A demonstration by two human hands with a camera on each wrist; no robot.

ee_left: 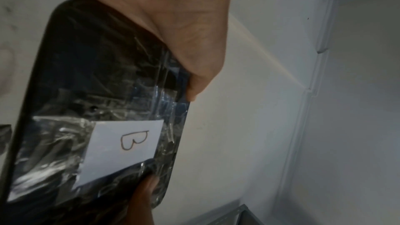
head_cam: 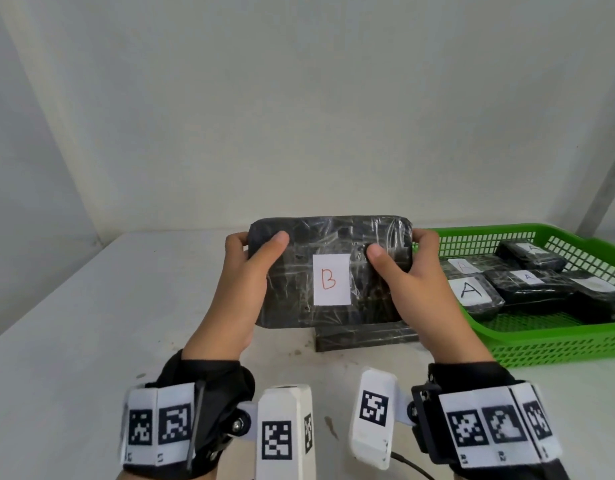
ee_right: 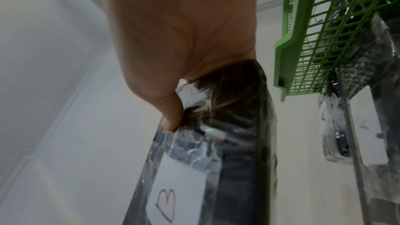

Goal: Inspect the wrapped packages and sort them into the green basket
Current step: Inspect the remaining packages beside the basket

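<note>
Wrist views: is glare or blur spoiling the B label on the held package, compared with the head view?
Head view: the white paper label on the black plastic-wrapped package is sharp, with only mild sheen on the wrap. Left wrist view: glare streaks beside the label, B still legible. Right wrist view: softer and motion-blurred, label cut by the frame edge, green mesh basket blurred.
</note>
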